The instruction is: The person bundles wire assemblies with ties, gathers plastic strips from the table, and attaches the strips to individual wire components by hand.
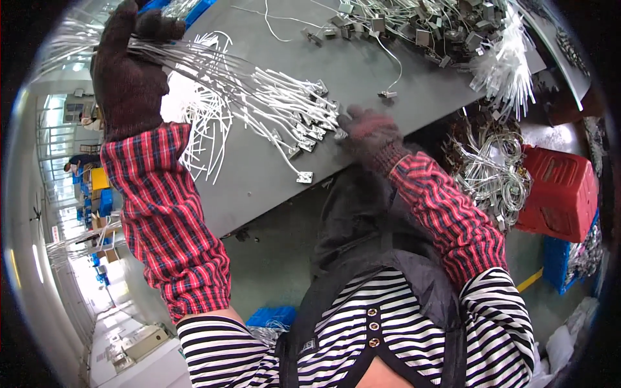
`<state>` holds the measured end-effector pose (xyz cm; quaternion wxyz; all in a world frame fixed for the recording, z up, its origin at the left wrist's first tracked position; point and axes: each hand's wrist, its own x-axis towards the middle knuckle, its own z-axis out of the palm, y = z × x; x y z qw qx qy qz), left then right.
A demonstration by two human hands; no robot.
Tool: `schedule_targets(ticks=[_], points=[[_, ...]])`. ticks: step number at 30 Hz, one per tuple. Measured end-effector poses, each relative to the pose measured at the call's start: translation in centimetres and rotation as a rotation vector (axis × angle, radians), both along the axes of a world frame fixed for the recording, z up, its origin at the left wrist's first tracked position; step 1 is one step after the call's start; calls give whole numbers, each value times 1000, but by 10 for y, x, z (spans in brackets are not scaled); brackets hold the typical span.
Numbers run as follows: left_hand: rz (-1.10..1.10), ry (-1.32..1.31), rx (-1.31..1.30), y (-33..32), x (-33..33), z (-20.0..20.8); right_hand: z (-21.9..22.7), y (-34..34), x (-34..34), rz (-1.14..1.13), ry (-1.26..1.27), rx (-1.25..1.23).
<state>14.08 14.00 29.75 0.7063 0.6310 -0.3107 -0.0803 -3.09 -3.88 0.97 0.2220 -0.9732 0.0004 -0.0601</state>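
— What is the surface, and where does the work lie?
— A grey table (249, 191). The bundle of wires (223, 72) spans its left part, slanting from far left to the near edge at the middle. A heap of white tubes (210, 119) lies just nearside of it.
— State of grip?
— The gloved left hand (126, 77) is closed around the bundle, far left. The gloved right hand (372, 134) is at the near ends, fingers drawn together; whether they pinch anything, I cannot tell.
— Handling?
— Judged light and springy, the strands prone to slide and splay. Best held round the gathered length; the metal end pieces (305, 176), smallest, look likely to snag or bend, so by their white sleeves (278, 81).
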Motion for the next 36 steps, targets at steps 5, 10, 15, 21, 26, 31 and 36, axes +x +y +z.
schedule_targets(ticks=[5, 10, 15, 21, 26, 31, 36], points=[[2, -100, -43, 6, 3, -8, -9, 3, -10, 64, -9, -21], [-47, -56, -70, 5, 5, -6, 5, -5, -6, 99, 259, 27], [-9, -119, 4, -16, -14, 19, 73, -23, 24, 51, -413, 448], [-121, -19, -165, -50, -24, -7, 150, 20, 104, 235, -237, 656], [-270, 40, -344, 9, -40, -1, 170, 48, 119, 627, 146, 1063], [-32, -163, -693, 101, -121, -68, 146, 114, 109, 595, -476, 171], [917, 692, -417, 120, -216, -194, 71, 151, 82, 553, 133, -49]])
